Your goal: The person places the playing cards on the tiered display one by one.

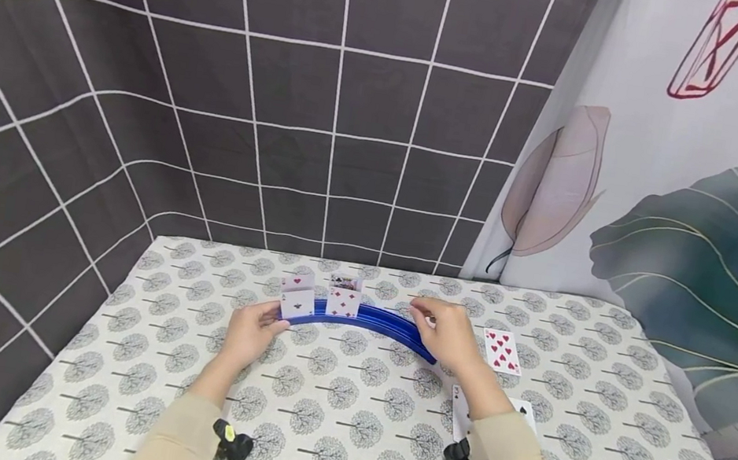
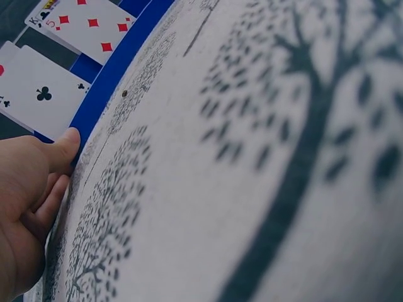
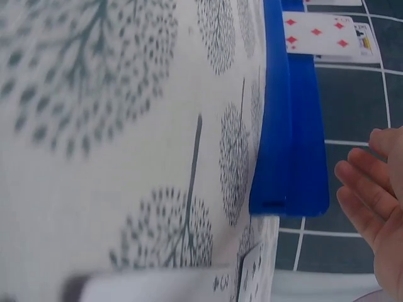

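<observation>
A curved blue card holder [image 1: 391, 322] stands on the table. My left hand [image 1: 251, 333] grips its left end, the thumb [image 2: 68, 146] on the front edge. Just above that hand, an ace of clubs [image 1: 297, 304] stands in the holder in front of a heart card [image 1: 297, 281]. Farther right along the holder, a five of diamonds [image 3: 318, 31] stands in front of a king [image 1: 347, 282]. Beside the holder's right end is my right hand [image 1: 450, 333], holding nothing; its fingers [image 3: 371, 189] are loosely bent in the right wrist view.
On the table to the right lies a face-up heart card [image 1: 503, 351]. Black-suited cards [image 1: 524, 412] lie partly hidden under my right forearm. A tree-patterned cloth [image 1: 341, 417] covers the table. Behind it hangs a dark gridded curtain [image 1: 371, 167], with a leaf-printed one at right.
</observation>
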Demonstrator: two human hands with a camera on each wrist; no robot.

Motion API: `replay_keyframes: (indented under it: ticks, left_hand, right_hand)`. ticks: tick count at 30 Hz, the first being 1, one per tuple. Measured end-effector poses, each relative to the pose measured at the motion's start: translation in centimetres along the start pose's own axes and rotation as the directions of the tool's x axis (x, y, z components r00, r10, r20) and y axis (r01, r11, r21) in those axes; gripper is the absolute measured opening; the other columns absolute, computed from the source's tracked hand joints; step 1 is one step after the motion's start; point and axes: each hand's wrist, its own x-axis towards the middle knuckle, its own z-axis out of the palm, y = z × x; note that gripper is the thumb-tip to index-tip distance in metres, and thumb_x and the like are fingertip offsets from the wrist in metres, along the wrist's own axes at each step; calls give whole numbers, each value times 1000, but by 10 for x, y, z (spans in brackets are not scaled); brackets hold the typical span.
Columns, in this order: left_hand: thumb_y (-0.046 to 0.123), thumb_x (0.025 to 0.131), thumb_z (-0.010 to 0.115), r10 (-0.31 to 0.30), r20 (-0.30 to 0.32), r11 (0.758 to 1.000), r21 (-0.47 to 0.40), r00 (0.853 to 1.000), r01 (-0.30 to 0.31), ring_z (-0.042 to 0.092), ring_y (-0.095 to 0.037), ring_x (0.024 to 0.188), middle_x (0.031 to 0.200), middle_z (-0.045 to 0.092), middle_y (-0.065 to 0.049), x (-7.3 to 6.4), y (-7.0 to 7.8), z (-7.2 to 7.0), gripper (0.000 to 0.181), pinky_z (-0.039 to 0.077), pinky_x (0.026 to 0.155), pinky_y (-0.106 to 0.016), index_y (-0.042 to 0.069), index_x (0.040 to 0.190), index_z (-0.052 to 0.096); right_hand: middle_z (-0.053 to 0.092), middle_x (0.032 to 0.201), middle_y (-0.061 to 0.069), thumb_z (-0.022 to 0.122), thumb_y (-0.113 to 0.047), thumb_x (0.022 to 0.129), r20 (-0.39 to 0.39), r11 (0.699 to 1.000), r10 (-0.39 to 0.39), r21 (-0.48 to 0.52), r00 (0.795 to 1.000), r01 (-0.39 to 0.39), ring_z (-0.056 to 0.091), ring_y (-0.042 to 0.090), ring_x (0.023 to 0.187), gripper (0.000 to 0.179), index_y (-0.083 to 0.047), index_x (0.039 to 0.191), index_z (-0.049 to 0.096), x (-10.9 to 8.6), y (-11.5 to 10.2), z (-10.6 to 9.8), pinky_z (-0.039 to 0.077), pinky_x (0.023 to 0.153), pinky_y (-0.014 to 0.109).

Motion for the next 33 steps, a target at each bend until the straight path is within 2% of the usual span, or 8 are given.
replay_keyframes:
  ticks: [3, 10, 20, 28, 33]
  left_hand:
    - [10, 87, 79, 8, -7, 1000, 2, 1000, -8, 69, -37, 109, 119, 69, -26, 0, -1, 1, 48, 59, 95, -38, -6, 130, 63]
    - [8, 86, 79, 12, -15, 1000, -9, 1000, -12, 70, -37, 108, 118, 69, -26, 1, -2, 2, 48, 59, 94, -39, -6, 129, 63]
    - [9, 86, 79, 14, -17, 1000, 0, 1000, -14, 70, -37, 108, 118, 69, -26, 1, -4, 2, 48, 59, 94, -39, -6, 129, 63]
    - [9, 88, 78, 18, -10, 1000, -2, 1000, -18, 69, -38, 109, 119, 68, -26, 1, -6, 2, 48, 59, 95, -40, -7, 130, 62]
    - [9, 87, 78, 16, -15, 1000, 1, 1000, -16, 69, -38, 109, 119, 69, -26, 0, -4, 2, 48, 58, 96, -40, -6, 130, 63]
  right_hand:
    - [76, 99, 17, 72, -2, 92, 0, 1000, 1, -1, 1000, -1, 75, 29, 85, 15, 4, 105, 75, -2, 3, -5, 65, 77, 40]
    - [76, 103, 18, 69, -3, 95, 41, 997, 80, 4, 996, -80, 74, 31, 86, 19, 5, 112, 73, -9, 8, -17, 65, 79, 43]
    - [75, 98, 19, 67, 1, 94, 11, 996, 85, -13, 996, -85, 74, 33, 84, 16, 7, 108, 72, -17, 20, -29, 65, 77, 45]
    - [75, 104, 18, 67, -6, 97, 65, 979, 206, -25, 976, -204, 72, 33, 91, 21, 4, 114, 70, -25, 31, -41, 63, 84, 48]
    - [74, 101, 20, 67, -3, 96, 44, 984, 177, -38, 983, -176, 72, 34, 90, 19, 6, 112, 70, -30, 39, -47, 63, 82, 49]
